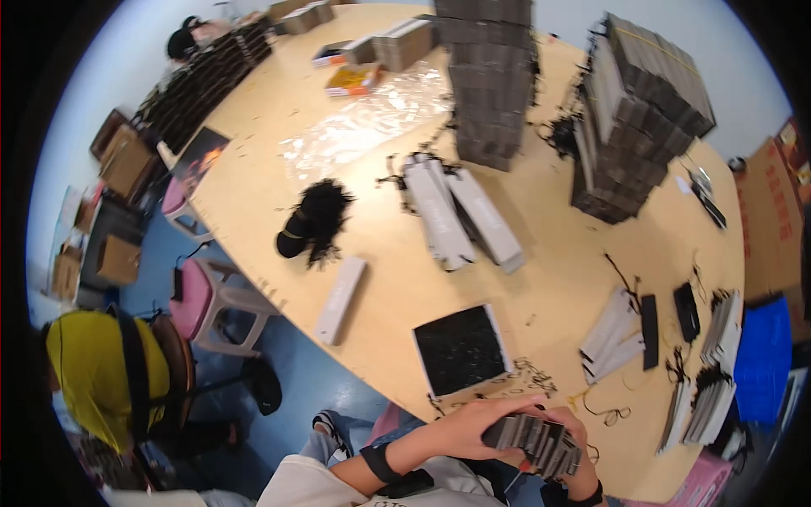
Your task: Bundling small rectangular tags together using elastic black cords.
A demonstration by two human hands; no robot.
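Note:
My left hand [472,428] and my right hand [573,437] both grip a bundle of thin grey and black card pieces [535,443], held on edge close to my body at the table's near side. The fingers of both hands wrap the bundle from either side. Just beyond my hands lie a shallow tray of small black pieces [462,348] and scattered black cord loops [535,375]. Flat grey sleeves [611,336] with black cords lie to the right, by a black strip [649,333]. A white box [341,301] lies left of the tray.
Tall stacks of grey card pieces [488,82] stand at the back, with another stack [633,127] to the right. White boxes [440,212] and a bundle of black cords [317,218] lie mid-table. A person in a yellow top [101,374] sits at left, near a pink stool [193,298].

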